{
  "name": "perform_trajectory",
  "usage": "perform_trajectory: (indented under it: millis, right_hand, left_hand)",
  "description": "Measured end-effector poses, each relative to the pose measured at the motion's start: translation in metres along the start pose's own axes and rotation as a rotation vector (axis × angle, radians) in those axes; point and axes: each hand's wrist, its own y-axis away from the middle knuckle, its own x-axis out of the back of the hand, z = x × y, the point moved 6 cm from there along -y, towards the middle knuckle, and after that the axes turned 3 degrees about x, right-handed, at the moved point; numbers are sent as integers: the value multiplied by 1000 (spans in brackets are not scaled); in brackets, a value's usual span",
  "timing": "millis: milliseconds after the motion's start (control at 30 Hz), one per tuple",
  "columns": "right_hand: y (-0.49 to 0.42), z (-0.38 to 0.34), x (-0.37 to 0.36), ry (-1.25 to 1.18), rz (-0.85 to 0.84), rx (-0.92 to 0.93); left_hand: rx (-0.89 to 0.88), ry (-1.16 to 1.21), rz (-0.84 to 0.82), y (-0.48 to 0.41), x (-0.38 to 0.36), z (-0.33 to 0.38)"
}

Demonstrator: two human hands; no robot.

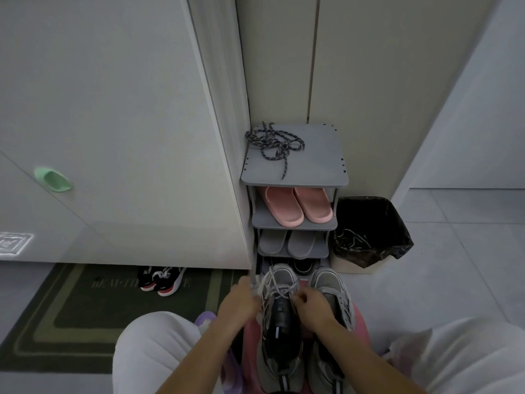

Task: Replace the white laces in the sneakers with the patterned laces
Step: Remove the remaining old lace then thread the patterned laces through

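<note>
Down between the knees, the white lace (279, 290) of one grey sneaker (277, 275) is pinched by the left hand (241, 298) and right hand (311, 304); patterned laces (274, 146) are heaped atop the shoe rack (315, 166).

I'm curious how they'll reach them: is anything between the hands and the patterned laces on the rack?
Nothing visible blocks them. The patterned laces lie uncovered on the grey rack's top, beyond the sneakers. The left hand and right hand grip the white laces.

The bottom edge cuts the heels off the 2 sneakers (279, 336), and the cabinet (113, 109) partly hides the black-red shoes (164, 281).
</note>
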Motion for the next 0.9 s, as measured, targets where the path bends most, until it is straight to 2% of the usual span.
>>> perform_trajectory:
  millis: [133,233,433,533,733,900]
  right_hand:
    - [-11,1,-3,-73,35,-78]
    - [-14,2,-4,-73,42,-85]
    - [-22,6,-7,12,-4,-80]
    - [-26,6,-9,76,-30,-82]
    - [-23,0,-7,125,-34,-32]
    - [-19,3,-1,45,15,-4]
  left_hand:
    - [-275,-62,-6,-1,-14,30]
    - [-261,-205,-10,-8,-23,31]
    - [-218,-330,-8,-13,-22,25]
    - [-231,-285,-54,-11,-22,22]
    - [-350,-159,-42,-5,-27,31]
    - [-234,6,27,-5,-26,17]
